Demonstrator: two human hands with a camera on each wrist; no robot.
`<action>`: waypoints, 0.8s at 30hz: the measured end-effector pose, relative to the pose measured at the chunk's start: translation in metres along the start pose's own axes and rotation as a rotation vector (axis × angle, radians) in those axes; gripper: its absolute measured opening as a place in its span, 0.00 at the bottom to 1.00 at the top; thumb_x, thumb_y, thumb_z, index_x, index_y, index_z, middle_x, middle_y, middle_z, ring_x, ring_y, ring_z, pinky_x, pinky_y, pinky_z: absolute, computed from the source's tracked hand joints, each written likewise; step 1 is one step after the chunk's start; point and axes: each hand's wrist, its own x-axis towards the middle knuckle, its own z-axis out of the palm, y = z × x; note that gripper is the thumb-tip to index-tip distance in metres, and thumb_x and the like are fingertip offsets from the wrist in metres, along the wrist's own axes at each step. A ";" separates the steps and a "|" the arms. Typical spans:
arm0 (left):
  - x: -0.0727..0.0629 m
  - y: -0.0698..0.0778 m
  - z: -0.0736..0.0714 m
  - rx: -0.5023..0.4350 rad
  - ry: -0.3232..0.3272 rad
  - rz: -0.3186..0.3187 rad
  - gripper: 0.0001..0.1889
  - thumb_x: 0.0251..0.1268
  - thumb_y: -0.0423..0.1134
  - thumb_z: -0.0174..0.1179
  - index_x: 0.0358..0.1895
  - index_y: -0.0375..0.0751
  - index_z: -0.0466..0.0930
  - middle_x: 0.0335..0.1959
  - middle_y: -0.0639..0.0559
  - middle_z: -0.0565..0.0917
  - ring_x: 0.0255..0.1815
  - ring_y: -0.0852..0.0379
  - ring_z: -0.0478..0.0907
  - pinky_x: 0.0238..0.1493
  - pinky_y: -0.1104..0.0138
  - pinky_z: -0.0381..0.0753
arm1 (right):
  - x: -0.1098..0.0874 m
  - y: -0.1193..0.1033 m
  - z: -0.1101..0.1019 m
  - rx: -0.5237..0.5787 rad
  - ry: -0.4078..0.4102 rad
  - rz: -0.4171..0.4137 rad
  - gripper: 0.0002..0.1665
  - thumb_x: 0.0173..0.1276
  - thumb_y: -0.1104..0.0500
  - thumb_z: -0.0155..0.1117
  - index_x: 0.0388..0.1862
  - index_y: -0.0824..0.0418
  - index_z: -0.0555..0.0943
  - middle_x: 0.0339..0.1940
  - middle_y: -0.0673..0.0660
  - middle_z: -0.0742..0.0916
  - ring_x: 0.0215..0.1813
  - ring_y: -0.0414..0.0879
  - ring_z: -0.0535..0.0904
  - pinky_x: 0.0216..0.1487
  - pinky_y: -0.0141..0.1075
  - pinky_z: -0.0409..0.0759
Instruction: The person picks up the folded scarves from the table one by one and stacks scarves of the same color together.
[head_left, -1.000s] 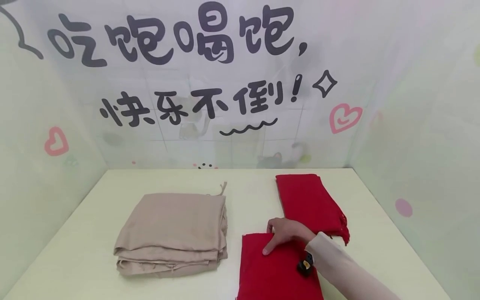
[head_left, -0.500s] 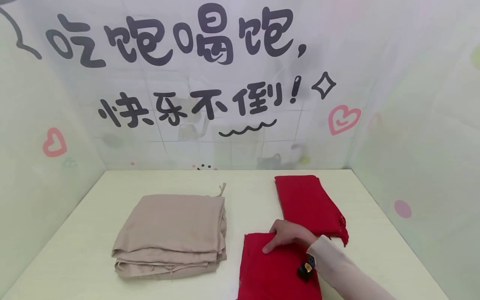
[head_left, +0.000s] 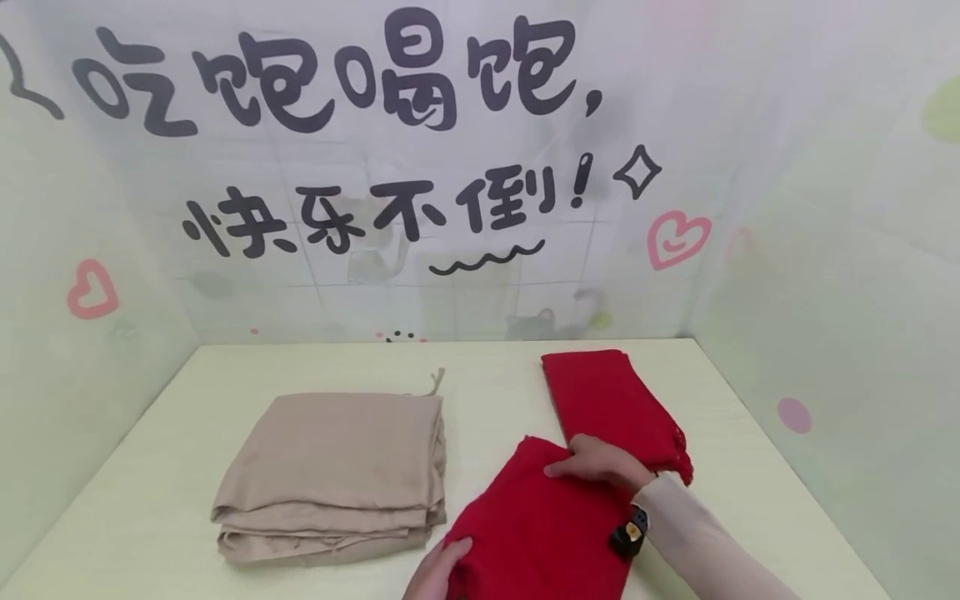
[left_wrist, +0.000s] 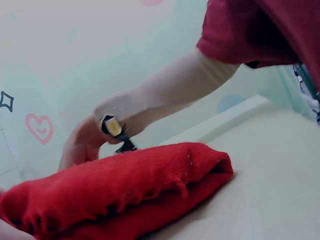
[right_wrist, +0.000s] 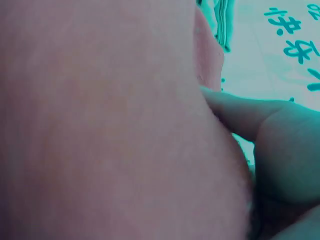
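Note:
A folded red scarf (head_left: 543, 529) with a fringed edge lies tilted at the front, its far left corner turned toward the back. My right hand (head_left: 603, 462) pinches its far edge, thumb on top and fingers hidden beneath. At the near left corner my left hand (head_left: 438, 571) grips the scarf, its thumb over the top. In the left wrist view the layered, fringed side of the scarf (left_wrist: 120, 185) faces the camera. The right wrist view has my right thumb (right_wrist: 245, 112) against a large pinkish surface. Behind the right hand lies a second folded red scarf (head_left: 611, 404).
A folded beige cloth (head_left: 337, 458) with a thin cord at its back corner sits on the left of the pale table (head_left: 135, 500). Printed wall panels (head_left: 480, 308) close in the back and both sides.
My left hand has come in from the front and taken hold of the near left corner. The front scarf has turned clockwise and bunched somewhat; the right hand keeps its pinch and shifted slightly right.

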 end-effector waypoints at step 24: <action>0.071 0.028 0.032 -0.116 0.281 0.265 0.25 0.62 0.28 0.52 0.63 0.25 0.63 0.55 0.31 0.75 0.48 0.51 0.76 0.50 0.59 0.76 | -0.026 0.060 -0.002 0.319 0.309 0.065 0.19 0.68 0.52 0.59 0.21 0.58 0.67 0.17 0.50 0.70 0.22 0.42 0.67 0.26 0.32 0.65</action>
